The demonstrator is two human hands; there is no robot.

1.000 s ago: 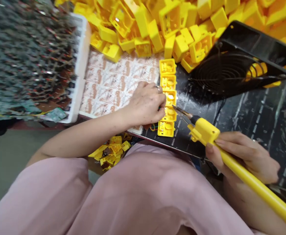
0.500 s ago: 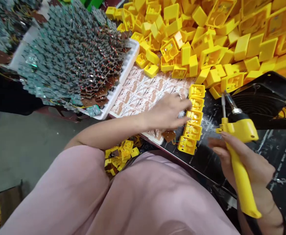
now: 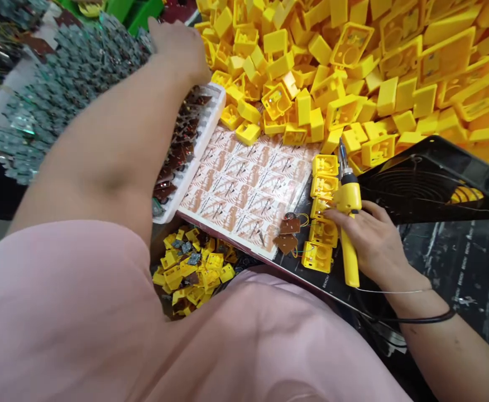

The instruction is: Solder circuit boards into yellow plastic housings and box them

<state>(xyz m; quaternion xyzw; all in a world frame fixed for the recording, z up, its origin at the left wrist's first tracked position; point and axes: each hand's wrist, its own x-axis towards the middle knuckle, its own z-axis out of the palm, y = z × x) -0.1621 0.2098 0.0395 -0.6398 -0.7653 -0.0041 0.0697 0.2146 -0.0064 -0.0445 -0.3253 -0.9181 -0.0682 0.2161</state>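
Observation:
My right hand [image 3: 372, 237] is closed around a yellow soldering gun [image 3: 349, 198], its metal tip pointing away from me. A thin wire trails from the handle's lower end. The gun is over the right side of a row of several small yellow plastic cases [image 3: 323, 231], partly covering the middle one. Two brown circuit boards [image 3: 289, 226] lie beside the row, with thin wires running toward the cases. Far to the left, my left hand [image 3: 180, 47] reaches over the far edge of a heap of circuit boards [image 3: 102, 61]. Most of its fingers are hidden.
A white foam tray [image 3: 200, 145] holds the boards. Many yellow cases [image 3: 353, 72] are piled at the back. A printed sheet [image 3: 240, 190] covers part of the bench. At right leans a black fan-grille panel [image 3: 416, 184]. Below the edge sits a box of yellow parts [image 3: 202, 268].
My left hand has left the row of cases and swung up and left over the board heap. My right hand has brought the soldering gun left, to the row.

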